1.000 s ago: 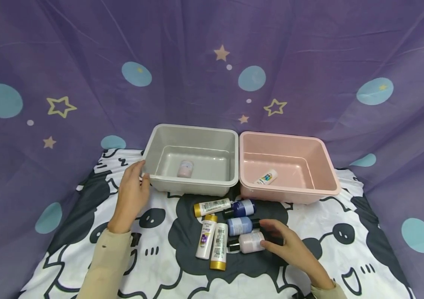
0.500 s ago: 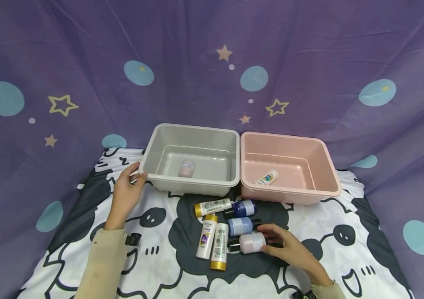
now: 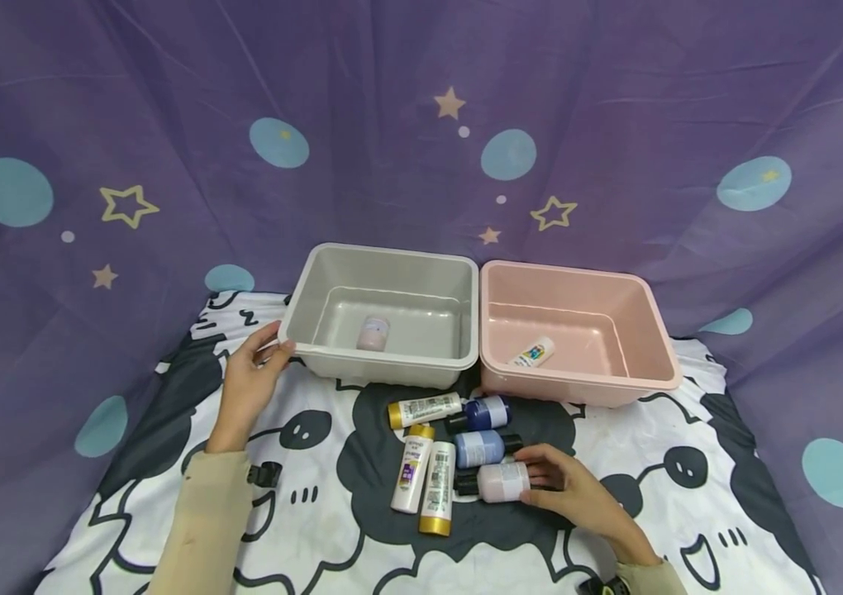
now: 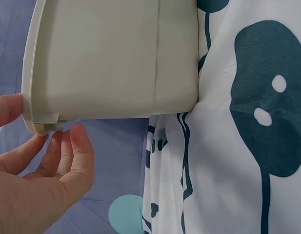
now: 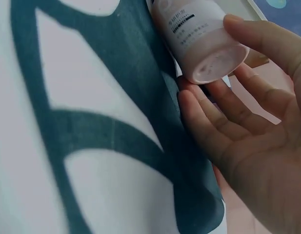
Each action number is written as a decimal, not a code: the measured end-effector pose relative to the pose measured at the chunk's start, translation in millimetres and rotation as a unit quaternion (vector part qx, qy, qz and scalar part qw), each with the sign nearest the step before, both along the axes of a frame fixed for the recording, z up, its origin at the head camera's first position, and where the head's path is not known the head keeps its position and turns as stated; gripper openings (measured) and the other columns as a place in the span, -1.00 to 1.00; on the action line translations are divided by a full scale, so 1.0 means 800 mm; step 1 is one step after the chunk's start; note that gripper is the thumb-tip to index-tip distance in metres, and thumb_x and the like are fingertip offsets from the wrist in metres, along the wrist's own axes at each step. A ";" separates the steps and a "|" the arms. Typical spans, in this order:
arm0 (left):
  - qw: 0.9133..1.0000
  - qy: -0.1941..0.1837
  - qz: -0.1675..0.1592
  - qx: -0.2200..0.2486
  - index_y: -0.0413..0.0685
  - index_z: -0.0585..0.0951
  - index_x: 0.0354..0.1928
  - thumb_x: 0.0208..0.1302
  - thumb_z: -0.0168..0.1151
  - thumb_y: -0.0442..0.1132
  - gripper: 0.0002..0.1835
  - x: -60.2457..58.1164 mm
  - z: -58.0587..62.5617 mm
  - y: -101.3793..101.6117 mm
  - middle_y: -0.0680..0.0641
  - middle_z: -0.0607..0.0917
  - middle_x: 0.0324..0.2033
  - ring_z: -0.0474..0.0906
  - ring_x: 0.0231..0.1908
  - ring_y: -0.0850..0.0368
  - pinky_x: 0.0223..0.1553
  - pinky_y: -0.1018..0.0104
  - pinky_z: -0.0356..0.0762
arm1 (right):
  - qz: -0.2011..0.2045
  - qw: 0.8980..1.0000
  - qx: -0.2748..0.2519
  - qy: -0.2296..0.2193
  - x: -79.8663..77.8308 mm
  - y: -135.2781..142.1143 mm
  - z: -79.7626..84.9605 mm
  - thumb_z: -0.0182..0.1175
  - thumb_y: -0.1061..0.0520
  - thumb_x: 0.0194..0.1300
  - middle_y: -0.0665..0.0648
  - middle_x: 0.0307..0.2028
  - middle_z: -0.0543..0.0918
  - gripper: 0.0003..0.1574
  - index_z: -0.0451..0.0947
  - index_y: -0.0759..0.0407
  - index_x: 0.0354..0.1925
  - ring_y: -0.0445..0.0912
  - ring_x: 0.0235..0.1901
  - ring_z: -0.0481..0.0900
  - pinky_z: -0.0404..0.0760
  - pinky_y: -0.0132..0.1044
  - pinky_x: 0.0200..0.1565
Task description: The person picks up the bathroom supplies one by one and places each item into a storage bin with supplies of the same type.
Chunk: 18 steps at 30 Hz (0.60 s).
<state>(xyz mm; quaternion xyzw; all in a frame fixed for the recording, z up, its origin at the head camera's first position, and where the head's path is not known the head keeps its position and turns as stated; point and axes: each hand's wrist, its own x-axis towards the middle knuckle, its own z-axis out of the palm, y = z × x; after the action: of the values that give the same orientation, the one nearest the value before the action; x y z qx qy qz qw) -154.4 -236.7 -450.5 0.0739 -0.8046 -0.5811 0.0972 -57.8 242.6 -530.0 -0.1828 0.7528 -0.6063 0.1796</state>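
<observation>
hands (image 3: 249,388) (image 3: 578,493) on pink bottle (image 3: 502,482) and grey bin (image 3: 384,371), label characters (image 5: 187,23) blurred

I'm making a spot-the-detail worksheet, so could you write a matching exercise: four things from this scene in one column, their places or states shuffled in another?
Column one
1. Left hand
2. Right hand
3. Dark blue bottle
4. White container

Column two
A. Inside the pink bin
B. On the patterned cloth
C. At the base of the pale pink bottle
D. At the grey bin's rim

Pairs: 1-D, 2-C, 3-B, 4-A
</observation>
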 end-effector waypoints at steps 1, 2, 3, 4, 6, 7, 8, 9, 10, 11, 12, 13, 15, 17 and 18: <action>1.000 0.000 0.000 -0.001 -0.12 0.36 0.45 0.47 0.20 -0.07 -0.40 0.000 -0.001 0.000 -0.15 0.45 0.34 0.45 0.23 -0.09 -0.04 0.50 0.59 | -0.003 1.000 -0.010 -0.008 0.001 0.000 0.000 0.39 0.27 0.26 0.44 0.14 0.49 -0.35 0.39 0.44 0.23 0.06 0.00 0.62 0.66 -0.19 0.00; 1.000 0.001 0.000 -0.001 -0.11 0.36 0.45 0.47 0.20 -0.06 -0.40 0.000 -0.001 0.000 -0.15 0.45 0.34 0.45 0.23 -0.09 -0.04 0.50 0.59 | -0.006 1.000 -0.019 -0.013 0.002 0.000 0.000 0.38 0.29 0.26 0.46 0.14 0.48 -0.35 0.38 0.46 0.23 0.08 -0.01 0.62 0.67 -0.18 -0.01; 1.000 0.001 0.000 -0.001 -0.11 0.36 0.45 0.47 0.20 -0.05 -0.40 0.001 -0.001 0.000 -0.14 0.46 0.33 0.45 0.23 -0.09 -0.04 0.50 0.59 | -0.009 1.000 -0.025 -0.014 0.002 0.000 0.000 0.38 0.31 0.26 0.48 0.14 0.47 -0.35 0.37 0.47 0.23 0.09 -0.01 0.62 0.68 -0.17 -0.03; 1.000 0.001 0.000 -0.001 -0.10 0.36 0.45 0.47 0.20 -0.05 -0.39 0.001 -0.002 0.000 -0.14 0.46 0.33 0.45 0.23 -0.09 -0.04 0.51 0.58 | -0.013 0.999 -0.029 -0.016 0.003 0.000 0.000 0.37 0.32 0.26 0.48 0.13 0.47 -0.35 0.37 0.48 0.23 0.09 -0.02 0.62 0.69 -0.17 -0.05; 1.000 0.000 0.001 -0.001 -0.10 0.37 0.45 0.47 0.19 -0.03 -0.39 0.001 -0.002 0.000 -0.14 0.46 0.33 0.45 0.23 -0.09 -0.03 0.51 0.58 | -0.021 0.999 -0.033 -0.014 0.003 0.000 0.001 0.37 0.33 0.25 0.49 0.13 0.46 -0.35 0.36 0.49 0.23 0.08 -0.03 0.63 0.70 -0.17 -0.07; 1.000 0.000 0.001 -0.001 -0.10 0.37 0.45 0.46 0.19 -0.02 -0.38 0.001 -0.002 0.000 -0.15 0.46 0.33 0.45 0.23 -0.09 -0.03 0.51 0.58 | -0.025 0.999 -0.037 -0.014 0.003 0.001 0.001 0.36 0.34 0.25 0.49 0.13 0.47 -0.35 0.36 0.50 0.23 0.08 -0.03 0.63 0.71 -0.16 -0.08; 1.000 0.000 0.002 -0.001 -0.09 0.37 0.45 0.46 0.20 -0.01 -0.38 0.001 -0.002 0.000 -0.14 0.47 0.32 0.45 0.23 -0.09 -0.04 0.51 0.58 | -0.029 0.999 -0.043 -0.014 0.003 0.001 0.002 0.35 0.35 0.26 0.49 0.13 0.46 -0.35 0.34 0.52 0.24 0.08 -0.03 0.63 0.71 -0.15 -0.09; 1.000 0.000 0.002 -0.002 -0.09 0.37 0.45 0.46 0.20 -0.01 -0.38 0.001 -0.002 0.000 -0.14 0.47 0.32 0.45 0.23 -0.09 -0.04 0.51 0.58 | -0.033 0.998 -0.051 -0.017 0.004 0.001 0.003 0.34 0.36 0.26 0.49 0.13 0.47 -0.34 0.33 0.53 0.24 0.07 -0.03 0.63 0.71 -0.15 -0.09; 1.000 0.000 0.003 -0.003 -0.09 0.37 0.45 0.46 0.20 -0.01 -0.38 0.000 -0.003 0.000 -0.14 0.47 0.32 0.45 0.23 -0.09 -0.04 0.51 0.58 | -0.036 0.997 -0.061 -0.022 0.004 0.001 0.004 0.33 0.37 0.27 0.48 0.13 0.47 -0.34 0.32 0.54 0.25 0.06 -0.03 0.63 0.71 -0.15 -0.09; 1.000 -0.001 0.004 -0.004 -0.09 0.37 0.45 0.46 0.20 -0.01 -0.38 0.000 -0.003 0.000 -0.14 0.47 0.32 0.45 0.23 -0.09 -0.04 0.52 0.58 | -0.039 0.996 -0.072 -0.024 0.004 0.001 0.005 0.32 0.39 0.27 0.48 0.13 0.47 -0.34 0.30 0.56 0.25 0.06 -0.03 0.64 0.71 -0.16 -0.09; 1.000 0.000 0.004 -0.004 -0.09 0.37 0.45 0.46 0.20 -0.02 -0.39 0.000 -0.003 0.000 -0.14 0.47 0.32 0.45 0.23 -0.09 -0.04 0.52 0.58 | -0.041 0.995 -0.085 -0.025 0.004 0.001 0.006 0.30 0.41 0.28 0.48 0.12 0.48 -0.34 0.28 0.57 0.26 0.06 -0.03 0.64 0.71 -0.17 -0.08; 1.000 0.000 0.005 -0.004 -0.08 0.38 0.45 0.46 0.20 -0.02 -0.39 0.000 -0.003 0.000 -0.14 0.47 0.32 0.45 0.23 -0.09 -0.04 0.52 0.58 | -0.043 0.994 -0.097 -0.027 0.004 0.000 0.008 0.29 0.42 0.28 0.47 0.12 0.49 -0.34 0.26 0.58 0.26 0.05 -0.03 0.64 0.70 -0.18 -0.08; 1.000 -0.001 0.005 -0.004 -0.08 0.38 0.45 0.46 0.20 -0.02 -0.39 0.000 -0.003 0.000 -0.13 0.47 0.32 0.45 0.23 -0.08 -0.05 0.52 0.58 | -0.050 0.991 -0.121 -0.030 0.005 -0.001 0.014 0.27 0.45 0.28 0.45 0.12 0.50 -0.34 0.24 0.59 0.27 0.03 -0.03 0.65 0.69 -0.21 -0.06; 1.000 -0.001 0.004 -0.001 -0.08 0.37 0.45 0.46 0.20 -0.01 -0.38 0.000 -0.002 -0.001 -0.13 0.47 0.32 0.45 0.23 -0.08 -0.05 0.52 0.58 | -0.056 0.988 -0.143 -0.029 0.005 -0.002 0.021 0.24 0.47 0.28 0.43 0.12 0.51 -0.34 0.22 0.61 0.27 0.01 -0.03 0.65 0.69 -0.22 -0.06; 1.000 -0.001 0.004 -0.001 -0.08 0.37 0.45 0.45 0.21 0.00 -0.38 0.000 -0.002 -0.001 -0.13 0.47 0.32 0.45 0.23 -0.08 -0.05 0.52 0.58 | -0.060 0.986 -0.152 -0.029 0.005 -0.003 0.026 0.23 0.49 0.28 0.39 0.12 0.51 -0.33 0.21 0.61 0.27 0.00 -0.03 0.64 0.68 -0.23 -0.05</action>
<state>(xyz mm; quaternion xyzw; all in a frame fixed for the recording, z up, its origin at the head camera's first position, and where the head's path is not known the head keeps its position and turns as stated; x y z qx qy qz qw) -154.1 -237.2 -452.5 0.0775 -0.8048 -0.5801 0.0991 -54.0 240.2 -509.0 -0.1444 0.6557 -0.7287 0.1345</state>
